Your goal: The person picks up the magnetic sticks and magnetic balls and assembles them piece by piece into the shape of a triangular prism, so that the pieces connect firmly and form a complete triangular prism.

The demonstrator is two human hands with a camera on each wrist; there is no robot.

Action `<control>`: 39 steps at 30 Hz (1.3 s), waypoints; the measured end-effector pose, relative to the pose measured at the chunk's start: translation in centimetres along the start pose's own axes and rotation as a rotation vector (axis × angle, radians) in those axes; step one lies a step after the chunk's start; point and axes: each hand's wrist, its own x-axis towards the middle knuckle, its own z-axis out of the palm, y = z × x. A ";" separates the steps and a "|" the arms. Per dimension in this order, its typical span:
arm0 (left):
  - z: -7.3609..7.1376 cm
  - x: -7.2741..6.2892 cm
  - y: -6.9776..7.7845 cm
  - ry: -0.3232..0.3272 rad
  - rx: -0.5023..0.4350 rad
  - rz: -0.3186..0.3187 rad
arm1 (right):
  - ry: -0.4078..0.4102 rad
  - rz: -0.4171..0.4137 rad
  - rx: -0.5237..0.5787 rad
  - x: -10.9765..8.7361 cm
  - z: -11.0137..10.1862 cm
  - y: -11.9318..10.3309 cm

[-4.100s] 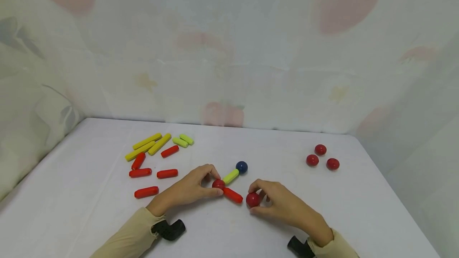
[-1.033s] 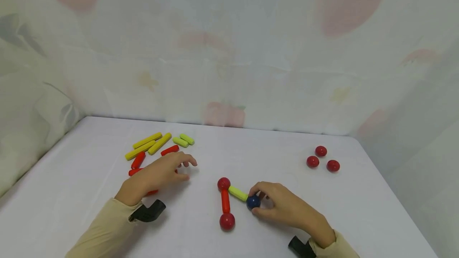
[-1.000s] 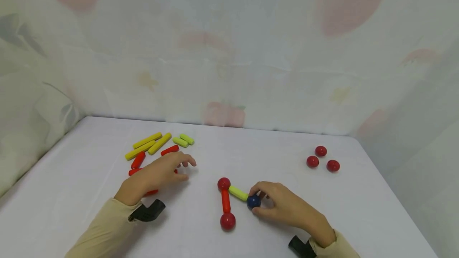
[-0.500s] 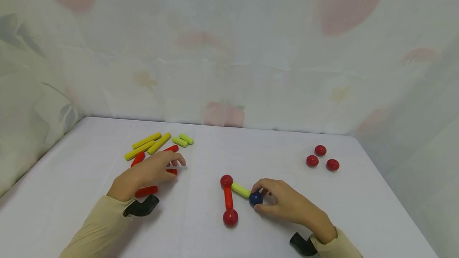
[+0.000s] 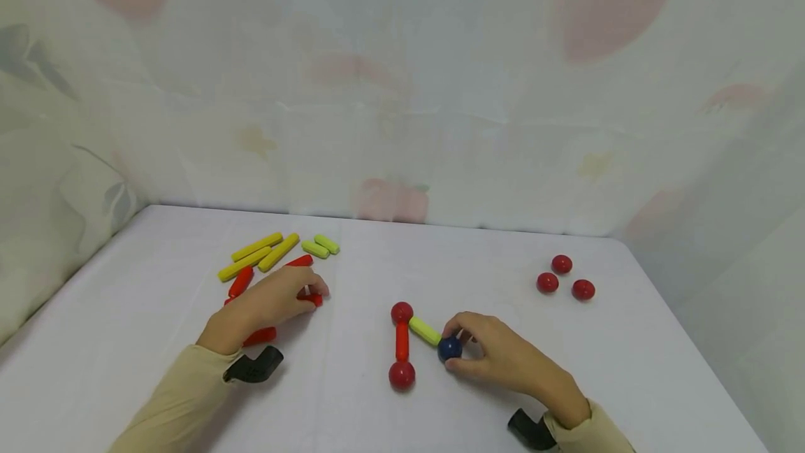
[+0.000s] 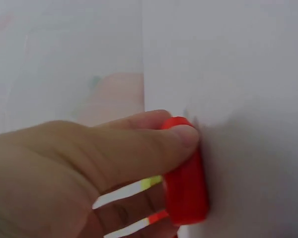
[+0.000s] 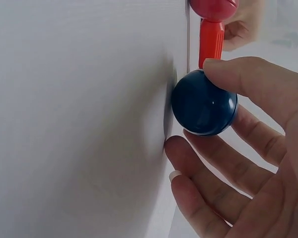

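Note:
My left hand (image 5: pixel 273 299) pinches a red rod (image 6: pixel 186 188) between thumb and fingers, low over the white table at the left. My right hand (image 5: pixel 493 355) grips a blue ball (image 5: pixel 449 348) with thumb and fingertips. A short lime-green rod (image 5: pixel 425 331) runs from the blue ball to a red ball (image 5: pixel 402 312). From that ball a red rod (image 5: pixel 402 341) leads toward me to a second red ball (image 5: pixel 401 375). In the right wrist view the blue ball (image 7: pixel 204 102) sits between thumb and fingers, with red pieces behind it.
Yellow rods (image 5: pixel 245 264) and two short lime-green rods (image 5: pixel 316 249) lie at the back left. More red rods (image 5: pixel 241 282) lie around the left hand, partly hidden by it. Three loose red balls (image 5: pixel 548 282) rest at the right. A printed cloth (image 5: pixel 402 89) hangs behind the table.
The left hand went left to the red rods and took hold of one. The right hand shifted from a red ball to the blue one. The joined pieces turned and now form a V.

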 end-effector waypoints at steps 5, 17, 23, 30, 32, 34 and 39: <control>0.6 0.4 0.2 0.023 -0.007 0.001 | 0.000 -0.017 0.010 0.0 0.1 -0.1; 0.0 -0.2 0.6 -0.021 0.046 -0.077 | 0.004 -0.014 0.006 0.0 0.6 -0.3; 0.6 0.0 1.6 0.013 0.045 -0.030 | 0.007 -0.011 -0.017 0.0 0.8 -0.4; 1.3 0.4 2.7 0.038 0.029 0.045 | -0.009 -0.001 -0.023 0.1 0.7 -0.6; 1.5 0.4 3.1 0.039 0.034 0.071 | -0.012 -0.009 -0.019 0.2 0.7 -0.7; 1.7 0.5 3.5 0.038 0.038 0.080 | -0.011 -0.020 -0.017 0.2 0.7 -0.7; 2.4 0.6 4.5 0.040 0.030 0.131 | -0.012 -0.036 -0.012 0.3 0.8 -0.9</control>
